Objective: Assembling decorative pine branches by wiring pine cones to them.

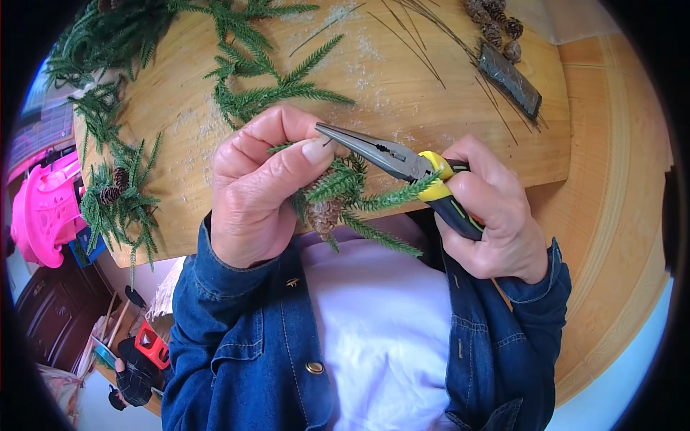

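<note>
In my left hand (262, 176) a green artificial pine sprig (345, 183) is pinched between thumb and fingers. A brown pine cone (323, 215) hangs among its needles, below my thumb. My right hand (492, 212) is wrapped around the black and yellow handles of long-nose pliers (374, 151). The pliers' jaws point left, and their tips are at my left thumb and forefinger, by a short dark wire end (328, 141). Whether the tips grip that wire I cannot tell. Both hands are raised over the near edge of the wooden table.
More pine branches (273, 90) lie on the wooden table (402, 93), with a greenery pile at far left. Thin dark wires (417, 36), a wrapped wire bundle (510, 80) and several pine cones (496, 25) are at far right. A pink plastic chair (50, 208) stands left.
</note>
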Motion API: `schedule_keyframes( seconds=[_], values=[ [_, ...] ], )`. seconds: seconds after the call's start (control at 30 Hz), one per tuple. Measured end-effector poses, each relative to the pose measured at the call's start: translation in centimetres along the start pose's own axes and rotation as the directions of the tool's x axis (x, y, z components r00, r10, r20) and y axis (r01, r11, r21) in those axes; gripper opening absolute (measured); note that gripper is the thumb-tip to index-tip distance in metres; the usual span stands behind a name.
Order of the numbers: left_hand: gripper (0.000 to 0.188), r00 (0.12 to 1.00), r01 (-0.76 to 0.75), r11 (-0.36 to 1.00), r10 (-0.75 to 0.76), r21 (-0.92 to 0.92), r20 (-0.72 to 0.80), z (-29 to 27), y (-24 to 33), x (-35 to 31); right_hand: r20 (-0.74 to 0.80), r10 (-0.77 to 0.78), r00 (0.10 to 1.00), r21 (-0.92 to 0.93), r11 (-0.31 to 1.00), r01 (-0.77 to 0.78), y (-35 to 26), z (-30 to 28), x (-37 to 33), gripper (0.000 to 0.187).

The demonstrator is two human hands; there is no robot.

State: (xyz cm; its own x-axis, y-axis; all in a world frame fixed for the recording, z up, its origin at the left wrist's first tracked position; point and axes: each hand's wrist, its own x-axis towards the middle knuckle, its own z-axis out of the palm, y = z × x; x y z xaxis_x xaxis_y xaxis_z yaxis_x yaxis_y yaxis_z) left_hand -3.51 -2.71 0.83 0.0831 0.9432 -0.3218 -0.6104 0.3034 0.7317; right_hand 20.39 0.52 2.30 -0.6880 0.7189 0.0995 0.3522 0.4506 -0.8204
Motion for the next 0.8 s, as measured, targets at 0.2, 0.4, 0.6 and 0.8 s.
schedule_keyframes(
  seconds=[0.2, 0.4, 0.6, 0.8],
  values=[
    [0.011, 0.998, 0.056, 0.998, -0.056, 0.012, 0.002, -0.1, -0.1, -0.1, 0.018, 0.004, 1.000, -0.179, 0.984, -0.001, -0.3, 0.0, -0.2, 0.032],
    [0.013, 0.997, -0.058, 0.970, 0.067, 0.237, -0.031, 0.4, 0.2, -0.2, 0.032, -0.003, 0.999, -0.137, 0.991, 0.008, -0.6, -0.8, -0.4, 0.024],
    [0.016, 0.979, -0.199, 0.904, 0.197, 0.379, 0.045, 0.4, 0.1, -0.5, 0.107, 0.080, 0.991, 0.257, 0.961, -0.105, 0.1, -1.8, -1.6, 0.030],
    [0.018, 0.955, -0.293, 0.892, 0.254, 0.345, 0.153, -0.2, 0.0, -0.2, 0.212, 0.100, 0.972, 0.482, 0.855, -0.193, 1.1, -2.6, -2.1, 0.047]
  ],
)
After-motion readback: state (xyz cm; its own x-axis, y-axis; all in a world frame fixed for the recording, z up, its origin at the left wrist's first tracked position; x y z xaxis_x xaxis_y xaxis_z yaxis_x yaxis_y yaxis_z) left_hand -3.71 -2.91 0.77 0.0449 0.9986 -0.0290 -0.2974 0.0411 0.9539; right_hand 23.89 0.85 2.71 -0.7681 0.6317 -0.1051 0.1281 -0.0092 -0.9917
